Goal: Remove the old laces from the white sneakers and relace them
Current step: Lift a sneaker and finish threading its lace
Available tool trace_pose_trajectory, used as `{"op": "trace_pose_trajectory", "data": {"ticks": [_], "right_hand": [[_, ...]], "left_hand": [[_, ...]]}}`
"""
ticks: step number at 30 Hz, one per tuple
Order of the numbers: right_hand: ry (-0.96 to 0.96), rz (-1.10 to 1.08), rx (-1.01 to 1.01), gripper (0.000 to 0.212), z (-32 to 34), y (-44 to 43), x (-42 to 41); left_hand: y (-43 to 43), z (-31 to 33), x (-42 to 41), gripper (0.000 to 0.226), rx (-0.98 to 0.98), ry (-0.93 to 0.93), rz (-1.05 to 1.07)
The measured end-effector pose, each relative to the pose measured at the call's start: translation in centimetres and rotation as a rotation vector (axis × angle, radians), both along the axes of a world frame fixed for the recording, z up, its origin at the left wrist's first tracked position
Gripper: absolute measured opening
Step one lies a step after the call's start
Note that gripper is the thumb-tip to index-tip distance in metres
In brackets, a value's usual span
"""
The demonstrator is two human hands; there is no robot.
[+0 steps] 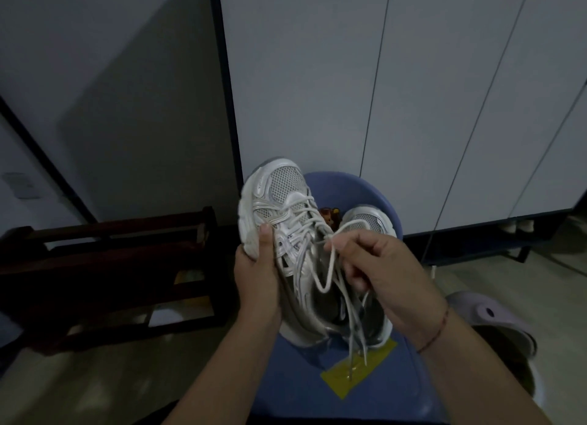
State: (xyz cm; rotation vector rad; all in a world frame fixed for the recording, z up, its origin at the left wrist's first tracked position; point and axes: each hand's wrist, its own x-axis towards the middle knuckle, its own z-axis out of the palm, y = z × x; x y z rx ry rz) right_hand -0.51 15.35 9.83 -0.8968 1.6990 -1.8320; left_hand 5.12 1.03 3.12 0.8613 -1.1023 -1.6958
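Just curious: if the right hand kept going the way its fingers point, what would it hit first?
Probably the laced front of the held sneaker: the right hand, pinching a lace loop, points leftward at it. Depth is hard to judge from one view.

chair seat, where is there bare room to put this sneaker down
Bare: the front of the seat, around the yellow tape, and the floor between chair and rack. Crowded: the seat's back and right, where the other sneaker lies.
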Motion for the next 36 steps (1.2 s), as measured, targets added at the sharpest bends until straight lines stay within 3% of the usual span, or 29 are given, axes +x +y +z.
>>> {"op": "trace_pose_trajectory", "data": {"ticks": [2,6,13,17,21,23,27,31,36], "right_hand": [[0.007,-0.085,0.099,0.029,0.0,0.3,-0.6],[0.222,-0.128,0.296,0.026,-0.1,0.6,-0.8],[0.322,-0.283,0.219,0.018,-1.1,-0.5,0.8],[0.242,0.000,0.208,0.016,-0.3,0.3,-0.3],[0.214,0.413,0.368,0.014,0.6,1.7,-1.4],[0.190,0.494,0.429,0.009,0.5,2.0,-1.5],[0.094,0.223,0.368,0.010,-0.1,1.2,-1.5],[-0.001,-0.067,0.212,0.028,-0.8,0.1,-0.5],[0.002,-0.211,0.179,0.033,-1.9,-0.8,-0.1]], "left_hand": [[-0.3,0.1,0.0,0.052,0.060,0.046,-0.032],[-0.8,0.6,0.2,0.037,0.071,0.081,-0.040],[-0.4,1.3,0.3,0.040,0.073,0.120,-0.059],[-0.8,1.1,0.4,0.040,0.059,0.077,-0.025],[-1.3,0.6,0.5,0.050,0.136,0.030,-0.017],[-1.2,0.7,0.6,0.051,0.192,0.037,-0.036],[-1.1,0.9,0.3,0.046,0.147,0.068,-0.031],[-0.8,0.8,-0.1,0.045,0.112,0.071,-0.035],[-0.7,1.0,-0.1,0.039,0.121,0.124,-0.033]]}}
